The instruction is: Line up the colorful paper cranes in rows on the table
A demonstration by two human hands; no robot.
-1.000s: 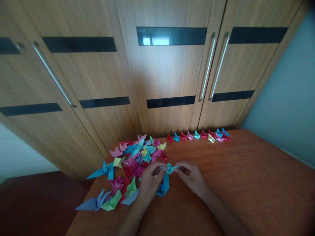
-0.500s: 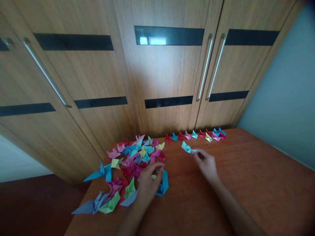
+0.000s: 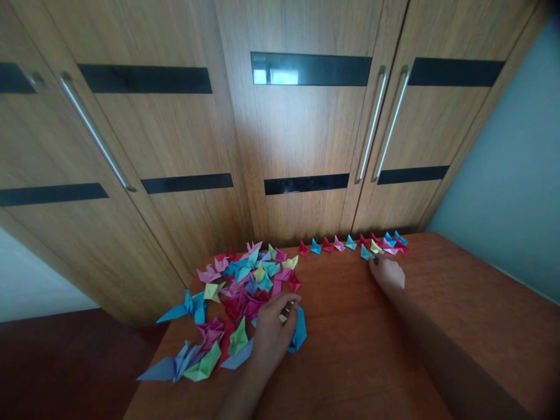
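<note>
My right hand (image 3: 387, 273) is closed in a pinch on a small turquoise folded-paper boat (image 3: 366, 252), just in front of the right part of a row of similar paper boats (image 3: 327, 245). My left hand (image 3: 276, 326) is curled, thumb and forefinger tips close together, over the near right side of a heap of folded paper pieces (image 3: 245, 304). A pale green bit shows through its finger gap; whether the fingers hold it is unclear. Beside that hand lies a blue folded paper (image 3: 299, 331), partly covered. Blue paper cranes (image 3: 187, 305) lie at the heap's left edge.
Everything lies on a reddish-brown wooden table (image 3: 359, 356). Behind its far edge stands a wooden wardrobe (image 3: 301, 134) with black strips and long metal handles (image 3: 391, 122). A pale blue wall (image 3: 503, 192) rises on the right. Dark floor (image 3: 65, 356) shows at left.
My right hand has carried the turquoise paper boat right and away from me, up to the row. My left hand stays over the heap, and the view has shifted slightly.
</note>
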